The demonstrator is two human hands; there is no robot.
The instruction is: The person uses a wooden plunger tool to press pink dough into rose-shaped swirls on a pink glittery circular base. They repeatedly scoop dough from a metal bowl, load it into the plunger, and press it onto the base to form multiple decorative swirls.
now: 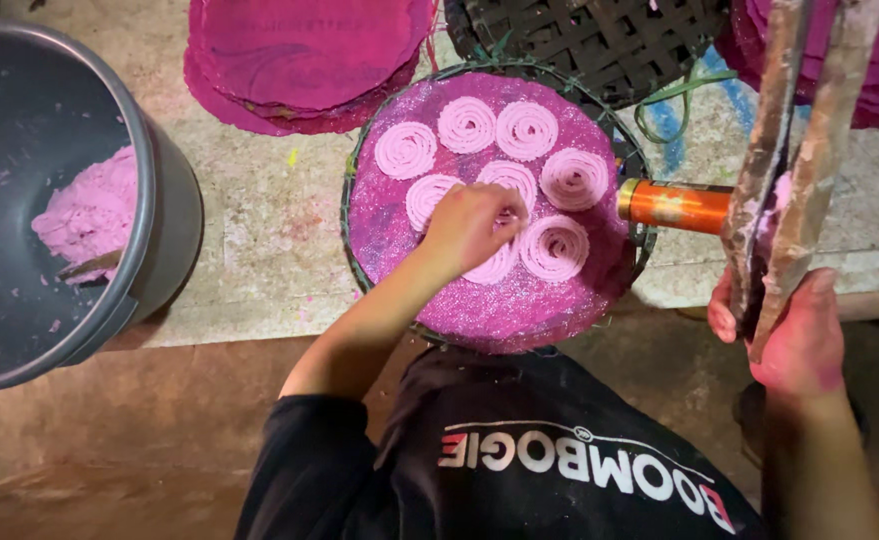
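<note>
Left hand: we see our left hand (471, 225) curled loosely, fingertips down on a pink dough spiral (507, 180) near the middle of the round tray (479, 310).
Right hand: our right hand (794, 335) is closed around the two dough-smeared wooden handles (794, 150) of a press, which rise toward the top edge of the view.
Press barrel: an orange cylinder (674, 205) lies just beside the tray's right rim, joined to the handles.
Spirals: seven coils lie on the pink mesh tray, three along the far side, the others nearer us; one is partly hidden under the left hand.
Tray: it rests on the pale stone surface (259, 230), right in front of us.
Bucket: a grey bucket (164, 215) at left holds pink dough (94, 210).
Beyond: stacked pink mats (304, 60) and a dark woven basket (599, 40).
</note>
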